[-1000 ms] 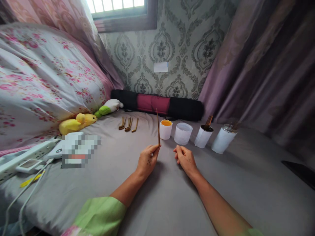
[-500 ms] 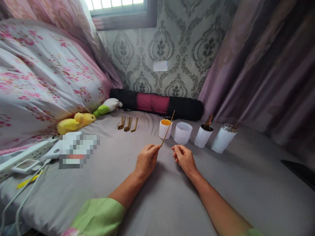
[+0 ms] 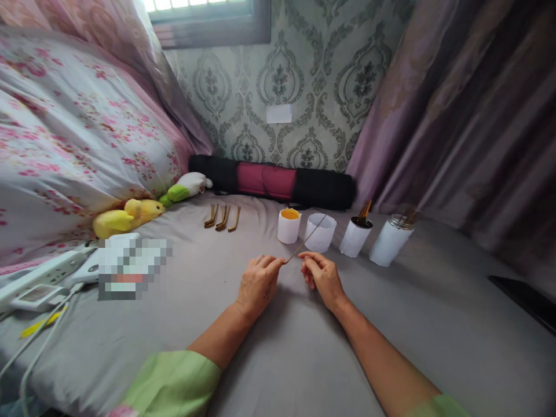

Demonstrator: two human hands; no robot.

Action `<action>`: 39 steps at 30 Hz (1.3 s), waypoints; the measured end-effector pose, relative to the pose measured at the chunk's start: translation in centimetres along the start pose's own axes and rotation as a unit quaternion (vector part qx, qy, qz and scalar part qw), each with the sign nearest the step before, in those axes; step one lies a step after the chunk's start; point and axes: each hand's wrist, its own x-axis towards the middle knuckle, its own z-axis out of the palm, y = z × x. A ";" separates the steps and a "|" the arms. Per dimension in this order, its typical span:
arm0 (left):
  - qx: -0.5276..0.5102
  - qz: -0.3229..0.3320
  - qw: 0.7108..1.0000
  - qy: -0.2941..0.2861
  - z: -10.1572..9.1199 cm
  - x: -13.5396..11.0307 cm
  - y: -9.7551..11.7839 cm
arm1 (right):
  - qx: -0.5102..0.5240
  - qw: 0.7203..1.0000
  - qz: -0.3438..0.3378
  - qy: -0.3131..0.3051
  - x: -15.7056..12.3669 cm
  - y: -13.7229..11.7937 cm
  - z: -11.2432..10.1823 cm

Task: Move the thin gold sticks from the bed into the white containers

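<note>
My left hand is closed, pinching the lower end of a thin brown stick between thumb and forefinger. The stick slants up and to the right, across the front of a white cup. Just right of the pinch is my right hand, its forefinger reaching toward the stick and the other fingers loosely curled. I see nothing held in it; whether the fingertip touches the stick I cannot tell. Beyond my hands stands a white-wrapped container with an orange inside.
Several bent brown sticks lie in small groups at back left. At right stand a wrapped can and a wrapped glass jar, both holding sticks. Plush toys, a power strip and a long black-and-red bag border the grey sheet.
The stick has tipped to the right, from steep to a lower slant. My right hand's fingers have loosened, the forefinger now stretched toward the stick. The view has shifted slightly.
</note>
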 end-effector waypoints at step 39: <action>-0.175 -0.064 0.982 0.002 0.8 0.2 0.0 | 0.106 0.994 0.042 0.003 0.4 0.7 -0.1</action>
